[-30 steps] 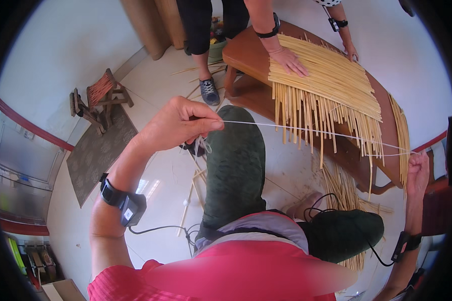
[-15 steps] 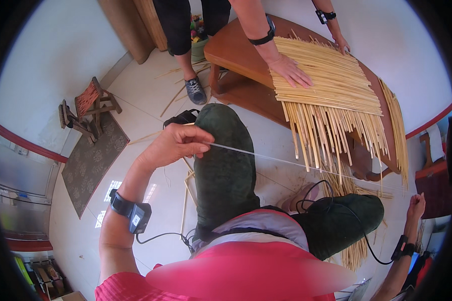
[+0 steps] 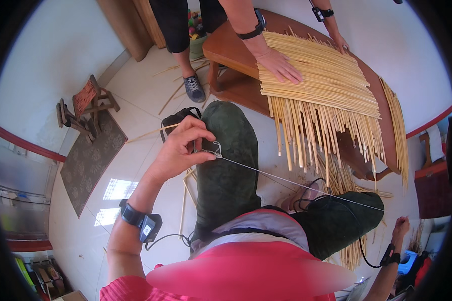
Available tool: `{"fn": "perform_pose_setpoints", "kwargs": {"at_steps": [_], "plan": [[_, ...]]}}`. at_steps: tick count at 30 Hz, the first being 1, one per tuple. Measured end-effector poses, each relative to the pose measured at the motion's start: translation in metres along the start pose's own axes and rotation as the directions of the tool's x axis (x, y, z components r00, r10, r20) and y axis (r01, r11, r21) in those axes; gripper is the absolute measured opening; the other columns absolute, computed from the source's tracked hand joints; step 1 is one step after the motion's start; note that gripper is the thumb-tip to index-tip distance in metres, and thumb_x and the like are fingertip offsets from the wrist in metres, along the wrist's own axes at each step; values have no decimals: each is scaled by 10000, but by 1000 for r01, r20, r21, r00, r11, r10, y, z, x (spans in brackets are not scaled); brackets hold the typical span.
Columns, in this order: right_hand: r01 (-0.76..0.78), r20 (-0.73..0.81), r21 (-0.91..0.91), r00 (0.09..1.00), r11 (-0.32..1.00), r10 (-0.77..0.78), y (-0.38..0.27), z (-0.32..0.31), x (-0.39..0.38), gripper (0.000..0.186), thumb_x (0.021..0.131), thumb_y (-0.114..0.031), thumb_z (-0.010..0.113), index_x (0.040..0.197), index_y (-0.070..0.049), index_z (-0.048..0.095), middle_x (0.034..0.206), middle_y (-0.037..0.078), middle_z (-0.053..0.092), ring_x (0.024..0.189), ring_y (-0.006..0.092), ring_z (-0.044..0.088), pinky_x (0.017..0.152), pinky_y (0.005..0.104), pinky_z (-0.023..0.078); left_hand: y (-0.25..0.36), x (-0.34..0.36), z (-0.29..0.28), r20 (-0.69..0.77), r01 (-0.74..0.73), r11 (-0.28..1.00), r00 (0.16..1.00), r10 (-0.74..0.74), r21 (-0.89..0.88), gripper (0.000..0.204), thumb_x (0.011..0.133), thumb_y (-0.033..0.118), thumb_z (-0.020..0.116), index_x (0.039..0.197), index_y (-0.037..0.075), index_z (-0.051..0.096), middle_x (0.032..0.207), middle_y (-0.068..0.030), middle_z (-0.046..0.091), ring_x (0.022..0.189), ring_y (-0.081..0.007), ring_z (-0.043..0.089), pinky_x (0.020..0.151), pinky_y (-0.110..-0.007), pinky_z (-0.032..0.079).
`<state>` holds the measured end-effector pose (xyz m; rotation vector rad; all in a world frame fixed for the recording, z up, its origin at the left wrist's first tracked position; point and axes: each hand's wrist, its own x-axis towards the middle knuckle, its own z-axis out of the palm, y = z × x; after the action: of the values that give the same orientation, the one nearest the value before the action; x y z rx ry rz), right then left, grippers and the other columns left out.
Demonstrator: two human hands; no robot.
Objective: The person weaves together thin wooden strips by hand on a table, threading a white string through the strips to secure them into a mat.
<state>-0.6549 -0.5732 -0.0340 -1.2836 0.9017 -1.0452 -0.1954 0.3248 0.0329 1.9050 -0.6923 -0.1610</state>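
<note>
My left hand is over my left knee, thumb and fingers pinching a white string with a small tangle of loops at the fingertips. The string runs taut down to the right across my right thigh toward my right hand, which is closed on it low at the right side. A co-worker's hand lies flat on a mat of pale straw-coloured sticks on a curved brown wooden table; the co-worker's other hand rests at the mat's back edge.
More sticks lie along the table's right end, with loose ones below on the tiled floor. A folding wooden stool stands on a grey rug at the left. A co-worker's shoe, a black bag and a dark red seat surround me.
My right hand has moved downward, so the string slopes more steeply. My left hand has shifted, and loops of string now show at its fingertips. The co-worker's hands stay on the mat.
</note>
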Motion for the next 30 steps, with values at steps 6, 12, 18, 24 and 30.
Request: {"fn": "perform_pose_setpoints", "kwargs": {"at_steps": [6, 12, 18, 24, 30], "plan": [[-42, -169, -56, 985, 998, 32, 27, -2, -28, 280, 1014, -203, 590, 758, -100, 543, 662, 18, 558, 655, 139, 609, 615, 267, 555, 16, 9, -39, 47, 105, 937, 994, -94, -333, 31, 975, 80, 635, 973, 49, 633, 909, -14, 599, 725, -80, 590, 576, -198, 452], [-90, -215, -42, 973, 995, 79, 46, -22, -34, 298, 1010, -201, 586, 734, -102, 534, 653, 23, 553, 632, 144, 602, 583, 260, 553, 37, 28, -70, -275, -196, 748, 961, 18, -634, 131, 1069, 183, 480, 985, 87, 511, 821, 2, 535, 630, -66, 475, 522, -198, 362], [-155, -340, -58, 932, 986, 126, 59, -38, -35, 317, 1015, -182, 561, 712, -95, 533, 654, 32, 562, 600, 151, 593, 549, 251, 552, 37, 58, -145, -554, -429, 625, 832, -8, -652, 134, 1068, 191, 496, 979, 91, 511, 796, 24, 464, 644, -68, 399, 575, -209, 362], [-170, -392, -75, 911, 983, 128, 67, -48, -40, 294, 1019, -181, 558, 742, -80, 558, 684, 47, 587, 607, 152, 604, 562, 257, 568, -26, 37, -256, -769, -162, 944, 627, -127, -288, 127, 1053, 189, 515, 974, 92, 539, 775, 1, 549, 610, -82, 473, 535, -247, 387], [-133, -351, -120, 933, 984, 83, 68, -67, -32, 260, 1013, -185, 576, 786, -59, 596, 719, 65, 624, 628, 164, 622, 587, 267, 582, -128, -125, -247, -123, 196, 65, 808, -576, 978, 311, 883, 253, 684, 1114, 53, 632, 991, -141, 678, 895, -307, 668, 756, -415, 544]]}}
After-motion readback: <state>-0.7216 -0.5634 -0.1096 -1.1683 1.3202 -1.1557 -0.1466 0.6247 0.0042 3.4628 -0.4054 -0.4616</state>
